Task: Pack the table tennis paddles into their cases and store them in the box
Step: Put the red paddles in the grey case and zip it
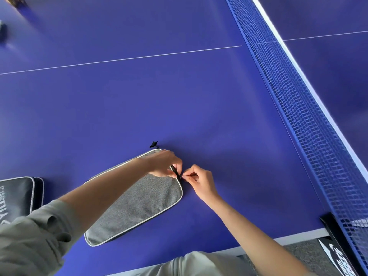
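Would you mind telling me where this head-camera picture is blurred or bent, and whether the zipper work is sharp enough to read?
Head view: the things at the top-left corner are smeared beyond telling; the net and white lines bow from the wide lens; soft sheen on the table; the gray case and both hands, left hand and right hand, are fairly sharp, the zipper pull tiny.

A single head-worn view looks steeply down and forward from close over the blue table tennis table (pixel 139 96), its blue mesh net (pixel 298 116) running from twelve toward five o'clock.
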`<action>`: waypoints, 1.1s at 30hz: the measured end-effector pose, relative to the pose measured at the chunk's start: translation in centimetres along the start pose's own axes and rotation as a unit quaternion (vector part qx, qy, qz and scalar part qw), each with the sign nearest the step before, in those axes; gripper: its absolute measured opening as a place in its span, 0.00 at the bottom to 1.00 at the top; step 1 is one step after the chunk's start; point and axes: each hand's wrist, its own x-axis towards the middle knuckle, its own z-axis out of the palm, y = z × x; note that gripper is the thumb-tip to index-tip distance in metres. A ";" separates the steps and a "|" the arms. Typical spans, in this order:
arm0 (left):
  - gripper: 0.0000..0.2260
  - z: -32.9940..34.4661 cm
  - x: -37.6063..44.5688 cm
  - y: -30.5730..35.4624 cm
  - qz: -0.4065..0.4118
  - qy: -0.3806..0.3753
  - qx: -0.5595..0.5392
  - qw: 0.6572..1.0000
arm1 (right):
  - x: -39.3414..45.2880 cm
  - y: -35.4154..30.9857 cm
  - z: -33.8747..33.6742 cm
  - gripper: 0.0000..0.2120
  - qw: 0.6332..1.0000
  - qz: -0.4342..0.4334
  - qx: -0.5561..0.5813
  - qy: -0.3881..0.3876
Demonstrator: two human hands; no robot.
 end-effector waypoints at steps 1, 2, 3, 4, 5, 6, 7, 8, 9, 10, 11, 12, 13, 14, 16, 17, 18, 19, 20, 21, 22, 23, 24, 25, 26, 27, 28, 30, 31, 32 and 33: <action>0.04 0.0 0.1 0.2 -0.001 -0.005 -0.009 1.000 | 0.0 0.0 0.0 0.04 1.000 0.002 0.002 0.003; 0.04 0.1 0.2 0.4 0.001 -0.013 -0.024 1.000 | -0.1 0.0 0.0 0.04 1.000 0.003 0.002 0.007; 0.05 0.2 0.2 0.6 0.003 -0.017 -0.040 0.999 | -0.2 0.1 -0.2 0.03 1.000 0.004 0.001 0.010; 0.06 0.5 0.2 0.7 0.005 -0.015 -0.047 0.999 | -0.3 0.3 -0.3 0.03 1.000 0.003 0.000 0.012; 0.06 0.7 0.1 0.7 0.005 -0.006 -0.041 0.999 | -0.4 0.5 -0.5 0.03 1.000 0.000 -0.001 0.012; 0.07 1.0 0.0 0.7 0.006 0.009 -0.023 1.000 | -0.4 0.5 -0.7 0.02 1.000 -0.003 -0.001 0.011; 0.08 1.1 -0.1 0.5 0.007 0.029 -0.002 1.000 | -0.4 0.5 -0.8 0.02 1.000 -0.006 0.000 0.009; 0.11 1.3 -0.3 0.3 0.004 0.052 0.021 0.998 | -0.3 0.4 -1.0 0.02 1.000 -0.010 0.002 0.004; 0.14 1.4 -0.4 0.0 -0.004 0.078 0.044 0.996 | -0.1 0.3 -1.0 0.02 1.000 -0.014 0.002 -0.002; 0.18 1.6 -0.5 -0.5 -0.022 0.114 0.064 0.991 | 0.1 0.1 -1.1 0.02 1.000 -0.020 -0.004 -0.011; 0.22 1.8 -0.7 -0.9 -0.052 0.156 0.076 0.983 | 0.4 -0.1 -1.2 0.03 0.999 -0.029 -0.016 -0.021; 0.27 2.2 -1.0 -1.4 -0.096 0.196 0.075 0.973 | 0.6 -0.3 -1.3 0.04 0.998 -0.044 -0.033 -0.033; 0.31 2.6 -1.3 -1.7 -0.145 0.224 0.059 0.962 | 0.9 -0.5 -1.5 0.05 0.995 -0.070 -0.056 -0.046; 0.36 3.2 -1.6 -2.0 -0.187 0.239 0.031 0.952 | 1.1 -0.5 -1.6 0.07 0.989 -0.104 -0.084 -0.059; 0.43 4.6 -1.8 -2.2 -0.229 0.246 -0.030 0.941 | 1.4 -0.4 -2.0 0.06 0.969 -0.178 -0.152 -0.080; 0.45 5.1 -1.7 -2.2 -0.233 0.251 -0.045 0.938 | 1.5 -0.4 -2.2 0.04 0.958 -0.206 -0.181 -0.087; 0.45 5.5 -1.7 -2.3 -0.230 0.259 -0.048 0.937 | 1.7 -0.3 -2.3 0.02 0.948 -0.226 -0.201 -0.093; 0.45 5.7 -1.5 -2.4 -0.224 0.267 -0.044 0.936 | 1.9 -0.3 -2.5 0.01 0.942 -0.240 -0.214 -0.097; 0.44 5.8 -1.5 -2.4 -0.215 0.273 -0.038 0.937 | 2.0 -0.3 -2.5 0.01 0.938 -0.248 -0.221 -0.102; 0.43 5.8 -1.4 -2.5 -0.203 0.275 -0.033 0.939 | 2.1 -0.2 -2.6 0.02 0.935 -0.253 -0.226 -0.109; 0.42 5.8 -1.4 -2.5 -0.189 0.276 -0.030 0.942 | 2.2 -0.2 -2.6 0.02 0.933 -0.254 -0.227 -0.116; 0.42 5.8 -1.3 -2.4 -0.177 0.275 -0.029 0.945 | 2.2 -0.3 -2.5 0.03 0.932 -0.254 -0.229 -0.120; 0.42 5.8 -1.3 -2.3 -0.167 0.273 -0.028 0.947 | 2.3 -0.3 -2.4 0.03 0.932 -0.252 -0.231 -0.122; 0.42 5.9 -1.3 -2.2 -0.163 0.269 -0.029 0.949 | 2.3 -0.3 -2.3 0.03 0.932 -0.249 -0.233 -0.121; 0.43 5.9 -1.2 -2.2 -0.160 0.265 -0.030 0.950 | 2.4 -0.4 -2.3 0.03 0.933 -0.246 -0.235 -0.121; 0.43 6.0 -1.2 -2.2 -0.159 0.262 -0.032 0.951 | 2.4 -0.5 -2.2 0.03 0.933 -0.243 -0.236 -0.121; 0.44 6.0 -1.2 -2.3 -0.156 0.262 -0.033 0.952 | 2.3 -0.5 -2.2 0.03 0.933 -0.242 -0.238 -0.122; 0.44 6.0 -1.2 -2.4 -0.151 0.261 -0.031 0.953 | 2.1 -0.4 -2.3 0.04 0.932 -0.239 -0.247 -0.116; 0.43 6.0 -1.2 -2.4 -0.150 0.258 -0.031 0.954 | 2.0 -0.3 -2.3 0.04 0.934 -0.234 -0.247 -0.106; 0.43 6.0 -1.3 -2.5 -0.149 0.260 -0.034 0.954 | 1.8 -0.1 -2.3 0.04 0.939 -0.223 -0.245 -0.095; 0.43 6.1 -1.3 -2.4 -0.148 0.266 -0.037 0.952 | 1.4 0.1 -2.1 0.04 0.943 -0.211 -0.242 -0.084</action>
